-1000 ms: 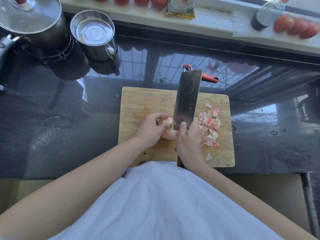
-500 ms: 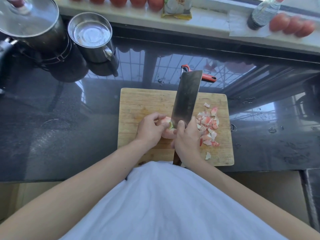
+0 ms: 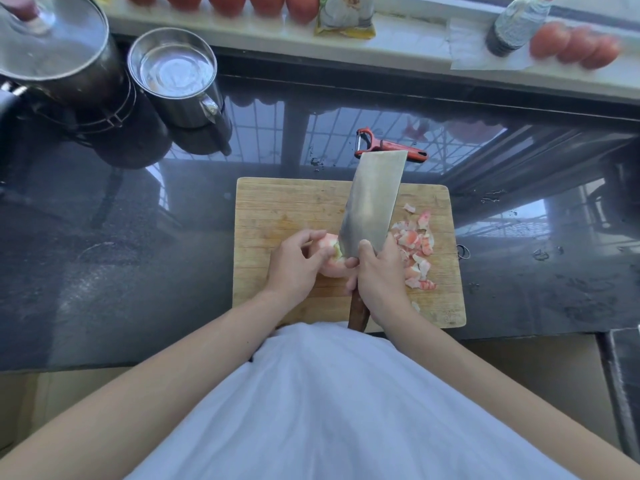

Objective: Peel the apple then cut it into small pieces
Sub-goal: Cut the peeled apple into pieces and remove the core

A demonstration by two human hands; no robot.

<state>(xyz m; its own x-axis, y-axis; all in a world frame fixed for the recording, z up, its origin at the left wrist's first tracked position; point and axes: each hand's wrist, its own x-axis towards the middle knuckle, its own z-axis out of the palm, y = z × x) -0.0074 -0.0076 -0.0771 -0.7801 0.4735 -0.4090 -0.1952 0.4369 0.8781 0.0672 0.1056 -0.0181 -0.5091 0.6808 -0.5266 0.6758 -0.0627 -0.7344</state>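
A pinkish, partly cut apple (image 3: 329, 259) rests on the wooden cutting board (image 3: 277, 209). My left hand (image 3: 294, 263) grips it from the left. My right hand (image 3: 379, 271) grips the brown handle of a broad steel cleaver (image 3: 372, 202), whose blade stands against the apple's right side, tip pointing away from me. To the right of the blade lies a heap of several small pink-and-white apple pieces (image 3: 415, 247).
A red peeler (image 3: 388, 145) lies on the dark counter just behind the board. A steel mug (image 3: 176, 76) and a lidded pot (image 3: 52, 46) stand at the back left. Red fruit, a packet and a bottle (image 3: 516, 24) line the window ledge.
The cleaver blade has shifted slightly against the apple and the handle now shows below my right hand. My left hand's fingers have adjusted on the apple. The view has tilted a little.
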